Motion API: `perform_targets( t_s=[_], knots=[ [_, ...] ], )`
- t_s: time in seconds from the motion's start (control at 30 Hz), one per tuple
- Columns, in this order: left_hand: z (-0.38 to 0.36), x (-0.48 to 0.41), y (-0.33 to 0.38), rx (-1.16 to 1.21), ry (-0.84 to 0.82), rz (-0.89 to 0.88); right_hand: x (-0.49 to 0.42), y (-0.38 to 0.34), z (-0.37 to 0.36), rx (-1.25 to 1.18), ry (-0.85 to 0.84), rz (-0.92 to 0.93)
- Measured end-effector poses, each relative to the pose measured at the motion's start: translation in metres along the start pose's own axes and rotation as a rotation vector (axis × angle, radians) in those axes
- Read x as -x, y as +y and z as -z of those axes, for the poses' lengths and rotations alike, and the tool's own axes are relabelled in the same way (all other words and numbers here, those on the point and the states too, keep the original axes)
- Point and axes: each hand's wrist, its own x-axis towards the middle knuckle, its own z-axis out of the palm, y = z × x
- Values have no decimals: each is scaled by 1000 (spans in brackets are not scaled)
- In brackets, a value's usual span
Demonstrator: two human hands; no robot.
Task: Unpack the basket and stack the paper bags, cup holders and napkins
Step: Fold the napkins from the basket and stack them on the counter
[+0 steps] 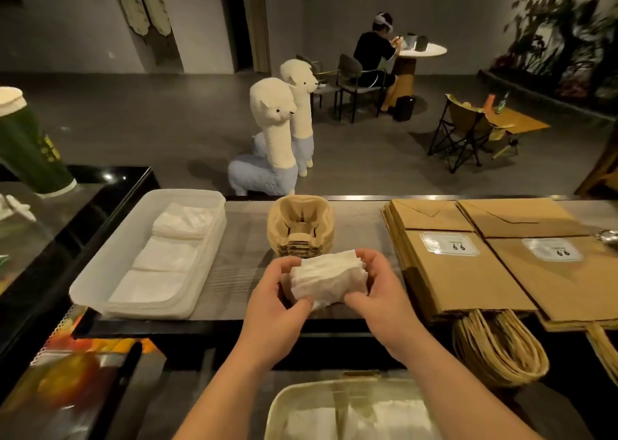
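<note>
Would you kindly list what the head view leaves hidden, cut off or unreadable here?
Head view:
- basket: cut off by the bottom edge, contents blurred.
- right paper bag stack: cut by the right edge.
- napkin bundle: sheet count hidden by left hand and right hand.
- cup holders: front base hidden behind the napkin bundle.

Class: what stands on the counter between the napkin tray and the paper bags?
Head view: the stack of cup holders; nearer, the left hand and right hand hold a napkin bundle.
</note>
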Motion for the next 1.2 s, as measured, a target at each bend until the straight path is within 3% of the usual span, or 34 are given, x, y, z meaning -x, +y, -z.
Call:
perform_targets(
  t_s=[0.13,0.27,0.53,0.6,0.8,0.93,1.2],
  knots=[
    [-16,0,2,42,42,-31,-3,3,-14,-173,77,22],
    [-24,1,0,29,67,-29,-7,3,-21,-81,306,59],
    [-28,-3,10,96,88,-8,-22,-1,-30,-86,428,34],
    [-28,-4,10,91,85,-22,-22,-2,-27,-131,364,34],
    [-29,-11,9,148,112,39,-12,2,3,-162,-110,26],
    [-27,-10,3,144,159,29,-12,3,3,43,46,52],
    [-28,-8,5,76,80,34,-14,-3,-10,-70,57,55]
  ],
)
